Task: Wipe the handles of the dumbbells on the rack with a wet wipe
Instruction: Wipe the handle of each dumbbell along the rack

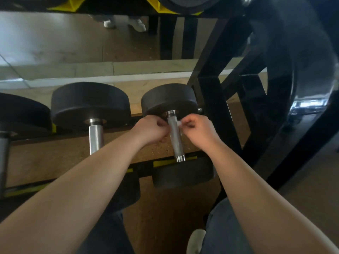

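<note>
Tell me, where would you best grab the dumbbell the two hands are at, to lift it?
Probably the knurled metal handle, with a hand wrapped over it from above on the near side. It is the one slim part, bare between two wide black heads, and the rack post crowds its right.

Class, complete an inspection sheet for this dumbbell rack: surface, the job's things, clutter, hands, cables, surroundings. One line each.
Surface: black rack with yellow trim, over a brown speckled floor.
Job's things: rightmost dumbbell's metal handle; white wipe against its upper part; neighbouring dumbbell to the left, untouched.
Clutter: nothing seen.
Hands: right hand pinches the wipe beside the handle; left hand has curled fingers at the handle's other side, but what they hold is hidden.
Cables: nothing seen.
Surroundings: mirror-like wall behind the rack; large black round weight on the right.
</note>
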### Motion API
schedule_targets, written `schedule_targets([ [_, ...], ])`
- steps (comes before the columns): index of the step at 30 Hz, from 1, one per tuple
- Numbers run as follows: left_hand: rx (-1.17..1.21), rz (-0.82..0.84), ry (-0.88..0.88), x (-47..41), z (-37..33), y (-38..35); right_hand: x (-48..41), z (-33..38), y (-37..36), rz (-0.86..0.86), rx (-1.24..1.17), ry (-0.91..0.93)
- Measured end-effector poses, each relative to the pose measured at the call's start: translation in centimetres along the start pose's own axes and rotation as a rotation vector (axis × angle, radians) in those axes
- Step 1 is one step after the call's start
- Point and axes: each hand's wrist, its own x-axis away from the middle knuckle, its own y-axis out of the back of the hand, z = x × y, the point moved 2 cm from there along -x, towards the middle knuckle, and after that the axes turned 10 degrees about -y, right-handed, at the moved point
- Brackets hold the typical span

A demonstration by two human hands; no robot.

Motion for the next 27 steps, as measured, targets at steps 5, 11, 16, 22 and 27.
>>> schedule_targets([
  [5,0.033,0.006,0.030,-0.4,0.3,-0.3,1.5,-1.5,1.1,0.397,0.389,-0.046],
  [11,-0.017,-0.017,0.056,-1.4,0.2,-0.4,0.8,-1.2,1.1,0.418,0.273,0.011],
  [16,-0.015,0.013,0.055,-1.1,0.3,-0.5,-0.1,-1.8,0.4,0.378,0.141,0.048],
  [22,-0.135,0.016,0.016,-1.2,0.4,-0.5,-1.0,-2.8,0.5,0.514,-0.256,-0.253],
  [27,-0.217,0.032,0.009,-1.6,0.2,-0.4,-1.2,-3.4,0.8,0.527,-0.242,-0.344],
])
